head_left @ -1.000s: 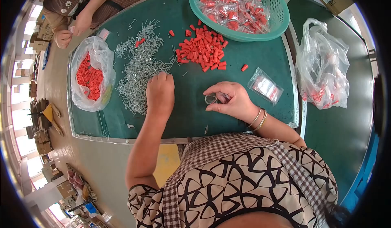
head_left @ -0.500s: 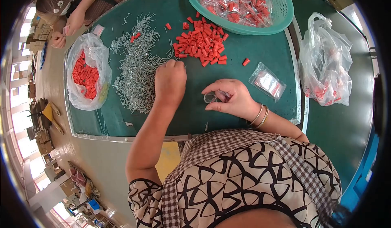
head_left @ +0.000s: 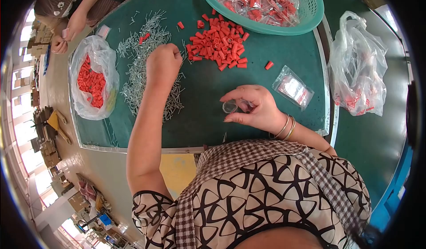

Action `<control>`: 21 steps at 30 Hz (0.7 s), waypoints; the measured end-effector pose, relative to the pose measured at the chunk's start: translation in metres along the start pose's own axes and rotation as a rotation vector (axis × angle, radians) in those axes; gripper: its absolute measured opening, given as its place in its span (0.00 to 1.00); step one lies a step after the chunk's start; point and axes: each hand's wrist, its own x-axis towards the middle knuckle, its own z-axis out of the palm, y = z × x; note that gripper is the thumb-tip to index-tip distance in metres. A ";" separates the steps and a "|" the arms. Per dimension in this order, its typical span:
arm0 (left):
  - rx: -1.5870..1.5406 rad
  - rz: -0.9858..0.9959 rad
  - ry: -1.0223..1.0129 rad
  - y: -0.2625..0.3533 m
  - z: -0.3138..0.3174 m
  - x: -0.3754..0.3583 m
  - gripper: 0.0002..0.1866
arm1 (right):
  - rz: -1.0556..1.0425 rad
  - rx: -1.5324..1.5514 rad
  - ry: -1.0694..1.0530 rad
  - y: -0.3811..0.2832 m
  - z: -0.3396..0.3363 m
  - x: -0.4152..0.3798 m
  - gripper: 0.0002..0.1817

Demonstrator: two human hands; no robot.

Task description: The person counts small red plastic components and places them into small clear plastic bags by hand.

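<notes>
My left hand is curled closed over the right side of a pile of small silver screws. Its fingertips are turned away from view, so what they hold, if anything, is hidden. To its right lies a heap of red cone-shaped caps. My right hand, lower and further right, is curled round a small clear plastic bag, whose round mouth faces left between thumb and fingers. Just beyond that hand rests a flat sealed clear packet with white contents.
A green basket of bagged red pieces stands at the back. An open bag of small red parts sits left; a white plastic bag is at right. Another person's hands work at the far left.
My left hand has moved left and up from the gap beside the red caps to over the screws. My right hand keeps its hold on the bag, almost still.
</notes>
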 end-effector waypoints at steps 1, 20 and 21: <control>0.065 0.040 -0.017 -0.002 0.005 0.002 0.06 | -0.012 -0.010 0.004 -0.001 -0.001 0.000 0.22; 0.056 0.062 -0.037 0.001 0.008 -0.003 0.06 | -0.008 -0.018 0.001 -0.002 0.000 -0.002 0.21; 0.053 0.060 -0.038 0.001 0.009 -0.002 0.06 | -0.010 -0.022 0.002 -0.002 0.000 -0.002 0.21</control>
